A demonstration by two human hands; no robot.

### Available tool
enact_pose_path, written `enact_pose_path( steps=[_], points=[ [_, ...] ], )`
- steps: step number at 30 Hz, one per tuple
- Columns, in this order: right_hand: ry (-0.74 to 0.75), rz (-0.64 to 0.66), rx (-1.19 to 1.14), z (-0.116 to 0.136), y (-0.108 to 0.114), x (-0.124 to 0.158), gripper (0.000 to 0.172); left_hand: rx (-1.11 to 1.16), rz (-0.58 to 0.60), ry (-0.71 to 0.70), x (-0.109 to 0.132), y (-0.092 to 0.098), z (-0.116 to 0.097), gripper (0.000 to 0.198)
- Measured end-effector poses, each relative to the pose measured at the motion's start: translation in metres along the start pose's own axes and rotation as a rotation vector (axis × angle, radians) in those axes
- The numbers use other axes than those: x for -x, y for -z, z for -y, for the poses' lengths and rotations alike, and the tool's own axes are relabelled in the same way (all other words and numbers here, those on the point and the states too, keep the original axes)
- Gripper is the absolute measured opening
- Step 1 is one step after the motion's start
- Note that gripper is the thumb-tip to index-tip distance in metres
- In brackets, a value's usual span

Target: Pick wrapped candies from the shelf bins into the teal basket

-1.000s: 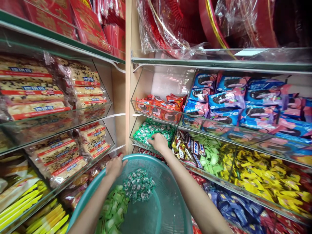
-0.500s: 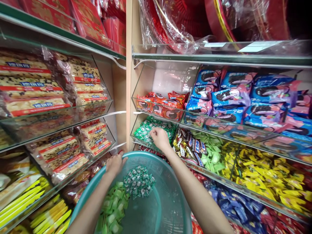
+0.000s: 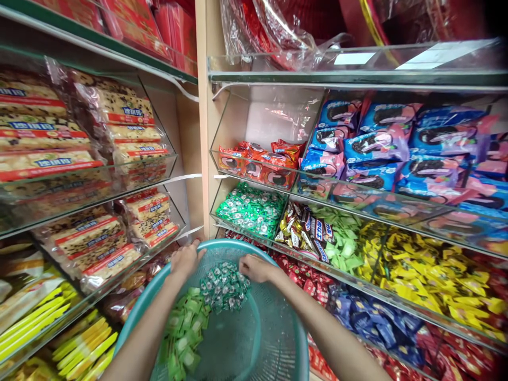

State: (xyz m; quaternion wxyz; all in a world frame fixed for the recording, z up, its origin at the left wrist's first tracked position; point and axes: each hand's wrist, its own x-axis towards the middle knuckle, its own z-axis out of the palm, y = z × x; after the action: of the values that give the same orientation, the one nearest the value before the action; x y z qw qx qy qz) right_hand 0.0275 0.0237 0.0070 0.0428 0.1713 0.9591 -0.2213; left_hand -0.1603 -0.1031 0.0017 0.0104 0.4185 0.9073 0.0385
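My left hand (image 3: pixel 186 262) is closed on the far left rim of a teal plastic basket (image 3: pixel 304 338). Inside the basket lie a heap of dark green wrapped candies (image 3: pixel 225 288) and, nearer on the left, a heap of light green packets (image 3: pixel 186 328). Over the right edge of the dark green heap is my right hand (image 3: pixel 254 268), its fingers curled together; whatever they hold, if anything, is too small to make out. Behind the basket, matching green candies (image 3: pixel 252 209) fill a clear shelf bin.
Right shelves hold red packs (image 3: pixel 257 164), blue cookie packs (image 3: pixel 373 145), chocolates (image 3: pixel 305 230), yellow candies (image 3: pixel 432 275) and dark blue candies (image 3: pixel 373 317). Wrapped pastry bars (image 3: pixel 95 238) line the left shelves. A wooden post (image 3: pixel 203 121) stands between, and glass shelf edges (image 3: pixel 357 78) jut out.
My right hand has moved down from the green candy bin to above the dark green heap in the basket. My left hand stays on the rim. The view has shifted slightly.
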Motion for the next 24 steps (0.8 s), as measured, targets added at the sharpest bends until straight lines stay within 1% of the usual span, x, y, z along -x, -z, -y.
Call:
enact_pose_path(
  steps=[3,6,12,16,20,22,24],
  points=[
    [-0.163,-0.005,0.185,-0.006,-0.005,0.002,0.018,0.003,0.007,-0.005,0.000,0.000,-0.002,0.042],
    [-0.206,0.002,0.229,-0.001,-0.002,0.005,0.021,0.000,0.008,-0.003,0.001,0.001,-0.005,0.042],
    [-0.191,0.024,0.266,0.005,0.001,0.001,0.024,-0.003,0.011,0.012,0.003,0.001,-0.006,0.041],
    [-0.148,0.017,0.316,0.001,-0.008,-0.006,0.025,-0.005,0.001,0.015,0.004,0.000,-0.005,0.041],
    [-0.119,-0.031,0.397,0.000,-0.015,-0.008,0.029,0.002,-0.006,0.012,0.003,-0.003,-0.002,0.041],
    [-0.115,-0.050,0.428,0.006,-0.012,-0.005,0.030,0.005,-0.010,0.007,0.002,-0.004,-0.001,0.041],
    [-0.080,-0.068,0.444,0.018,-0.002,0.001,0.029,0.005,-0.011,0.003,0.002,-0.006,-0.001,0.041]
  ],
)
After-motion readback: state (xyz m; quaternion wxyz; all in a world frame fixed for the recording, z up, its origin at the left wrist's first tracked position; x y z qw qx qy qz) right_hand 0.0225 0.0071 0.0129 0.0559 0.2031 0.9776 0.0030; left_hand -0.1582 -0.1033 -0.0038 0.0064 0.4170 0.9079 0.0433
